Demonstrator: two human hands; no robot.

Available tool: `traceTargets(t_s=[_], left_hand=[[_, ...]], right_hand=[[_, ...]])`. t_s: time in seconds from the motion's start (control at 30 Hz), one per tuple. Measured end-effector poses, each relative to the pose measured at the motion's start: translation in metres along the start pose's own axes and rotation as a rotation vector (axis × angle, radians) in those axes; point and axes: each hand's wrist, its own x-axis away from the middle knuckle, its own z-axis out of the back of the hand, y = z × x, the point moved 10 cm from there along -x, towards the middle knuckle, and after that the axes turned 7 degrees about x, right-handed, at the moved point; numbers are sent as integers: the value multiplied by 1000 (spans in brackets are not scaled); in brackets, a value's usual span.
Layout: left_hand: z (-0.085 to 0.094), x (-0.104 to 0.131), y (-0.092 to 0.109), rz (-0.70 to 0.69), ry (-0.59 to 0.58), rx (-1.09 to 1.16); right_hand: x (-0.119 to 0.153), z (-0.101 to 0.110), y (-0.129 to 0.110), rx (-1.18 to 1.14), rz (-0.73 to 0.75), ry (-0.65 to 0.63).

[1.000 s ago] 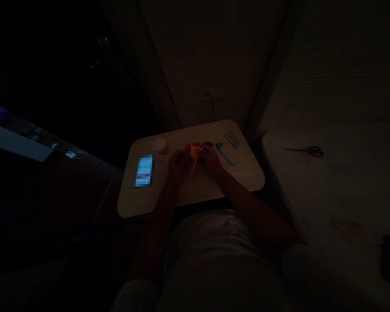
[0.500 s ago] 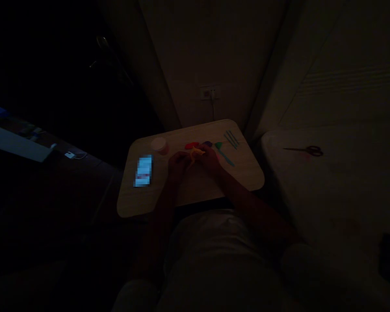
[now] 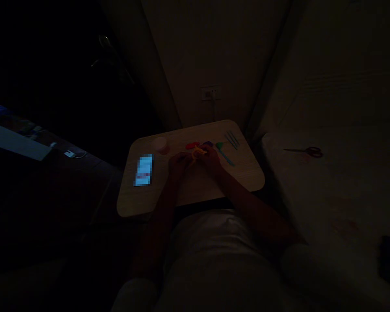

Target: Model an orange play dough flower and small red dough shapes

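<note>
An orange-yellow piece [image 3: 199,151] with thin, bent parts is held between my two hands above a small wooden table [image 3: 130,203]. My left hand [image 3: 178,164] is closed on its left side, and my right hand [image 3: 211,158] grips it from the right. Just behind the hands lie a red piece [image 3: 191,145], a dark purple piece [image 3: 208,143] and a green piece [image 3: 219,145]. A blue tool [image 3: 226,157] lies right of my right hand. The room is very dark, so the fingertips are hard to make out.
A lit phone [image 3: 144,170] lies on the table's left side, with a pale round tub [image 3: 160,145] behind it. Several thin teal sticks [image 3: 232,140] are at the back right. Scissors [image 3: 313,151] lie on a pale surface to the right. A wall socket [image 3: 210,93] is behind.
The orange-yellow piece has shifted slightly and shows a more looped shape between my fingers. My right hand's fingers have moved a little; the picture is dimmer.
</note>
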Motion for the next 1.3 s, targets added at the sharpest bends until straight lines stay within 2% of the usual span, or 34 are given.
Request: traceTargets(t_s=[0.33,0.63,0.73,0.83,0.93,1.1,1.3], left_hand=[[-4,-1,-4,21,-63,45],[-5,-2,-12,23,-72,160],[-2,-3,-16,55,-37,231],[3,-4,-19,61,15,249],[6,-5,-16,27,33,223],[7,-5,-7,-59,41,174],[9,1,-2,-76,36,81]], right_hand=[[0,1,0,32,-10,6],[1,-10,-4,68,23,-63],[2,-12,-2,36,11,-69],[1,-8,1,-10,9,-18],[0,-4,8,-18,2,30],[0,-7,16,39,-15,3],[7,-2,1,210,54,25]])
